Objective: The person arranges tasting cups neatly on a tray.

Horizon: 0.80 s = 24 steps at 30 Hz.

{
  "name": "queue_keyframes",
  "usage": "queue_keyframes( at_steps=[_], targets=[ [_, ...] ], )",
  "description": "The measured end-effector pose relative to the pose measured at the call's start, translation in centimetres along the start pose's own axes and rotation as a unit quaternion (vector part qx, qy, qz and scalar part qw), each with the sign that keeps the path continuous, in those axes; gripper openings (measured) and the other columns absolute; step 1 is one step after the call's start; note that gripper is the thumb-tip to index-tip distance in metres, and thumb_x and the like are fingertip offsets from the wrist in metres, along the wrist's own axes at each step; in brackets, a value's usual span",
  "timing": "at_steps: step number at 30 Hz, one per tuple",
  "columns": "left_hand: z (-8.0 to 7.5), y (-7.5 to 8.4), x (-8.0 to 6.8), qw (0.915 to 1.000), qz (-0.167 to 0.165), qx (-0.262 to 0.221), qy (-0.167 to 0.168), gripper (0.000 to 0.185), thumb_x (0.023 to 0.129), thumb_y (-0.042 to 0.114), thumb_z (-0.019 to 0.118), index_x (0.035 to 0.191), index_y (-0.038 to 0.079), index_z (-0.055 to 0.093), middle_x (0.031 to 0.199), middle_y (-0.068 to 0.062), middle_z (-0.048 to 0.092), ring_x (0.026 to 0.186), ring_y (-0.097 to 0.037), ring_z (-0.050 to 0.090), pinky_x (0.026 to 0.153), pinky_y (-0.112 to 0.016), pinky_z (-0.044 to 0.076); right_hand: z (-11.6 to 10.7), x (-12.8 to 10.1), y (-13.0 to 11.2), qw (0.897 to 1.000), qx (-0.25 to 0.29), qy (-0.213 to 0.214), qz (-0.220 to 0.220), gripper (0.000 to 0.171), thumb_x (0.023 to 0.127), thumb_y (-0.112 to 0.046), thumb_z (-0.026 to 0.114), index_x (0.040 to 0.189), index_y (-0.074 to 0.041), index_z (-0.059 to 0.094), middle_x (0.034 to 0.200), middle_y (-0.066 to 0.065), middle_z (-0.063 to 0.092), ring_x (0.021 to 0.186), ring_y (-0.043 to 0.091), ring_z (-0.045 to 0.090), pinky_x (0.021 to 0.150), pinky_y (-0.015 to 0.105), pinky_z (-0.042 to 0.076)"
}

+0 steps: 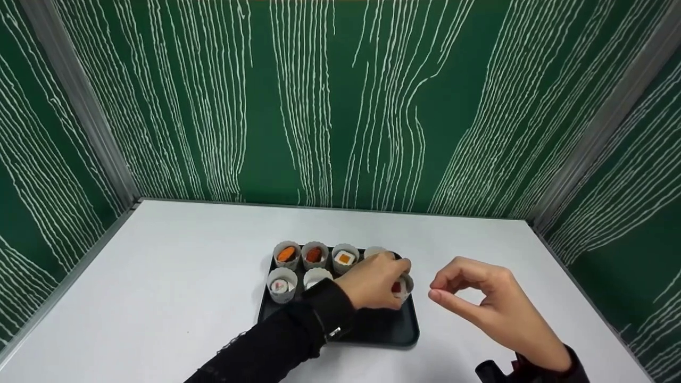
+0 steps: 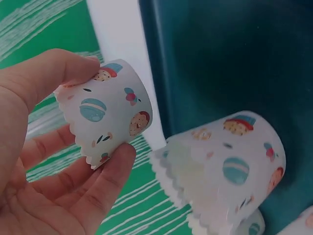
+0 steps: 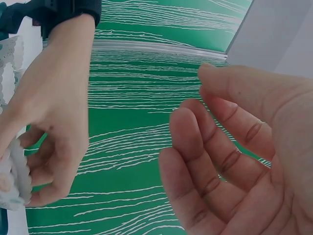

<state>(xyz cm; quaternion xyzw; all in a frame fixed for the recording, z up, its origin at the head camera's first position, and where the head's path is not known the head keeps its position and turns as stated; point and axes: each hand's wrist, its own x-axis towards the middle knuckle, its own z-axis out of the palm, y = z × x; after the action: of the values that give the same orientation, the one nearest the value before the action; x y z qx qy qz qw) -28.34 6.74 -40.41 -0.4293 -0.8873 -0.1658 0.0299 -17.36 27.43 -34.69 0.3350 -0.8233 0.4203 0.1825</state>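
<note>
My left hand [image 1: 375,279] reaches across the dark tray [image 1: 388,330] and pinches a paper baking cup [image 2: 110,105] at the tray's right side. Thumb and fingers hold the cup's sides in the left wrist view; its scalloped rim faces the palm, and pastry-like prints cover the wall. Something red and white shows inside that cup in the head view. To the right of the tray, my right hand [image 1: 489,300] hovers with loosely curled fingers [image 3: 188,132] and nothing in them. Another printed baking cup [image 2: 230,166] stands nearby on the tray.
More baking cups share the tray: one with an orange-topped piece [image 1: 287,254], one with a dark red piece [image 1: 314,255], one with a white-and-orange piece [image 1: 345,258], and one with a white round piece [image 1: 280,286]. My left forearm hides part of the tray. Green walls surround the white table [image 1: 175,276].
</note>
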Motion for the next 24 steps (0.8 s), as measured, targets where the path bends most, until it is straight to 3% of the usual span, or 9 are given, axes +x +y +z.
queue_keyframes(
  at_steps=[9, 16, 24],
  targets=[
    [2.0, 0.4, 1.2, 0.9986, -0.007, 0.04, -0.034, 0.023, 0.084, 0.017, 0.085, 0.102, 0.012, 0.073, 0.084, 0.002, 0.066, 0.075, -0.008, 0.055, 0.063, -0.02, 0.043, 0.2, 0.0, 0.2, 1.0, 0.005, -0.007, 0.001, 0.03, 0.091, 0.007, 0.08, 0.1, -0.022, 0.075, 0.093, -0.004, 0.075, 0.081, 0.01, 0.07, 0.078, 0.02, 0.058],
    [2.9, 0.1, 1.4, 0.9979, 0.008, 0.058, -0.027, 0.011, 0.086, 0.014, 0.081, 0.093, 0.012, 0.072, 0.082, 0.002, 0.067, 0.078, -0.011, 0.057, 0.065, -0.022, 0.043, 0.1, 0.0, -0.2, 0.999, -0.002, -0.025, 0.02, 0.027, 0.092, 0.004, 0.08, 0.099, -0.022, 0.075, 0.093, -0.008, 0.075, 0.084, 0.009, 0.071, 0.079, 0.022, 0.06],
    [2.7, -0.2, 1.1, 0.9985, -0.004, 0.052, -0.016, 0.011, 0.089, 0.018, 0.08, 0.097, 0.012, 0.075, 0.088, 0.0, 0.069, 0.084, -0.011, 0.059, 0.07, -0.023, 0.049, 0.5, 0.2, 0.1, 1.0, 0.003, -0.021, 0.002, 0.028, 0.092, 0.004, 0.08, 0.1, -0.022, 0.075, 0.093, -0.006, 0.075, 0.082, 0.009, 0.07, 0.077, 0.021, 0.058]
  ],
)
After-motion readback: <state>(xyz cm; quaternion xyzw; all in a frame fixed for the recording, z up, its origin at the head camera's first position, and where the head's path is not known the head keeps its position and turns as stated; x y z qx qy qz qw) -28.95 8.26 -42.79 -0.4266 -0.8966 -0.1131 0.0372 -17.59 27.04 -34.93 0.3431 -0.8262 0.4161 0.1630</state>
